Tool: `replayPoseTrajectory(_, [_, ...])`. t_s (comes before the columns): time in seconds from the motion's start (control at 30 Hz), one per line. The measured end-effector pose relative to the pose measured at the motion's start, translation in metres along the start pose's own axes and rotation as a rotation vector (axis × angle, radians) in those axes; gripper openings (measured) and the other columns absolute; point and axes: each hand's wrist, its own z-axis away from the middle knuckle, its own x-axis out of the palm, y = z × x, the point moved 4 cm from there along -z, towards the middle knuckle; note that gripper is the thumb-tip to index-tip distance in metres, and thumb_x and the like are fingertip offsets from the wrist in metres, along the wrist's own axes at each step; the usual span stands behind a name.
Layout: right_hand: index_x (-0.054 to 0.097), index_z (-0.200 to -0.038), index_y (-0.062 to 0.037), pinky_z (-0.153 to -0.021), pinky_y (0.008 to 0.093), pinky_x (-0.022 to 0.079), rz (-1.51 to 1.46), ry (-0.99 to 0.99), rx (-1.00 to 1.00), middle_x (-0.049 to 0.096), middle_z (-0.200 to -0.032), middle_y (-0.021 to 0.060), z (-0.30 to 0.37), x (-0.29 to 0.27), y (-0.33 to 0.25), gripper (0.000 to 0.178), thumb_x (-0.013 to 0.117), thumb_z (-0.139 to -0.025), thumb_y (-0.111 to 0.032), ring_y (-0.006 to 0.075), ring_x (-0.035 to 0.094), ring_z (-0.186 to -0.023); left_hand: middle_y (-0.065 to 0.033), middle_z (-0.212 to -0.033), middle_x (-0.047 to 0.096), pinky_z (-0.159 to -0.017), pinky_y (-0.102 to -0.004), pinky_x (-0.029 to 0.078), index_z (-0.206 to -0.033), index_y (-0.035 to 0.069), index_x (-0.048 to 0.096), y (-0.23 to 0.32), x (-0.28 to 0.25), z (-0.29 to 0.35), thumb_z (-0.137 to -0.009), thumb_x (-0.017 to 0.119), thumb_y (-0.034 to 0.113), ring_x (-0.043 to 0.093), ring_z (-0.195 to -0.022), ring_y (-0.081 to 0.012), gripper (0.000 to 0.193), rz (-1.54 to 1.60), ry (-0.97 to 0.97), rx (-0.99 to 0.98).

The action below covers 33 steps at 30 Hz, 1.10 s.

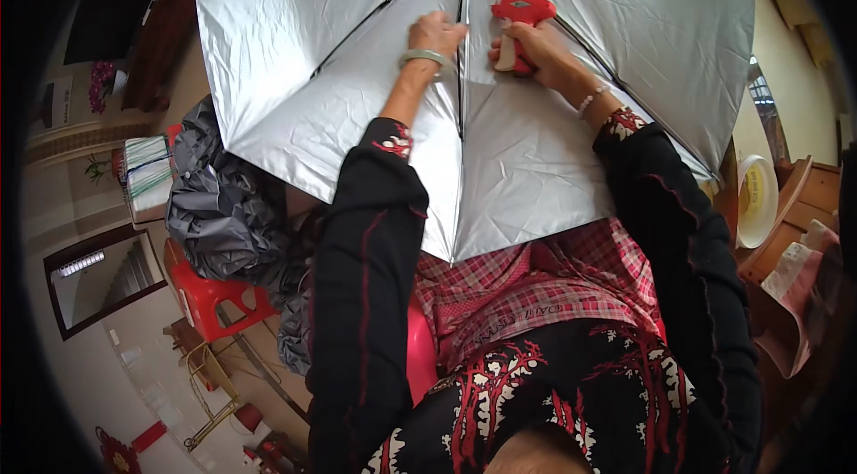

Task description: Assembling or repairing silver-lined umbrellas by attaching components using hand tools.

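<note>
An opened umbrella with a silver lining and dark ribs is spread before me, its inner side facing me. My left hand, with a pale bangle on its wrist, has its fingers bent round the middle rib. In my right hand is a red and white tagging gun, its handle wrapped by my fingers. A pale strip stands up from the gun's top. The gun is just right of the middle rib, over the lining.
A heap of dark grey crumpled fabric lies left of the umbrella, by a red plastic stool. Pink checked cloth covers my lap. A white tub and wooden furniture stand at the right.
</note>
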Motion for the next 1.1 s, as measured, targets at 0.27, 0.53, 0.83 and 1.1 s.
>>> replayPoseTrajectory(0.27, [0.049, -0.093, 0.0064, -0.051, 0.0339, 0.051, 0.014, -0.061, 0.023, 0.058, -0.079, 0.0166, -0.007, 0.027, 0.014, 0.022, 0.049, -0.076, -0.007, 0.0248, 0.060, -0.060, -0.0172, -0.068, 0.060, -0.061, -0.0394, 0.046, -0.073, 0.001, 0.059, 0.007, 0.018, 0.017, -0.065, 0.054, 0.019, 0.058, -0.065, -0.0332, 0.020, 0.299, 0.095, -0.075])
replayPoseTrajectory(0.53, [0.046, -0.101, 0.0053, -0.065, 0.0390, 0.053, -0.341, -0.215, 0.133, 0.059, -0.084, 0.0178, -0.002, 0.024, 0.024, 0.028, 0.052, -0.079, -0.011, 0.0271, 0.061, -0.070, -0.0128, -0.068, 0.061, -0.062, -0.0343, 0.047, -0.079, 0.002, 0.062, 0.001, 0.014, 0.017, -0.069, 0.056, 0.023, 0.060, -0.064, -0.0264, 0.023, 0.033, 0.187, 0.061])
replayPoseTrajectory(0.83, [0.044, -0.104, 0.0025, -0.074, 0.0428, 0.051, -0.446, -0.339, 0.147, 0.059, -0.087, 0.0182, -0.006, 0.016, 0.023, 0.030, 0.051, -0.080, -0.014, 0.0284, 0.062, -0.079, -0.0170, -0.083, 0.061, -0.071, -0.0348, 0.046, -0.090, 0.004, 0.063, -0.004, 0.017, 0.020, -0.071, 0.055, 0.024, 0.059, -0.076, -0.0285, 0.028, 0.188, 0.162, 0.017])
replayPoseTrajectory(1.1, [0.044, -0.104, 0.0012, -0.073, 0.0439, 0.052, -0.383, -0.316, 0.145, 0.059, -0.087, 0.0179, -0.007, 0.021, 0.021, 0.029, 0.051, -0.080, -0.014, 0.0279, 0.062, -0.079, -0.0178, -0.080, 0.060, -0.069, -0.0387, 0.046, -0.085, 0.004, 0.063, -0.001, 0.017, 0.019, -0.070, 0.053, 0.020, 0.059, -0.075, -0.0324, 0.023, 0.206, 0.203, 0.035])
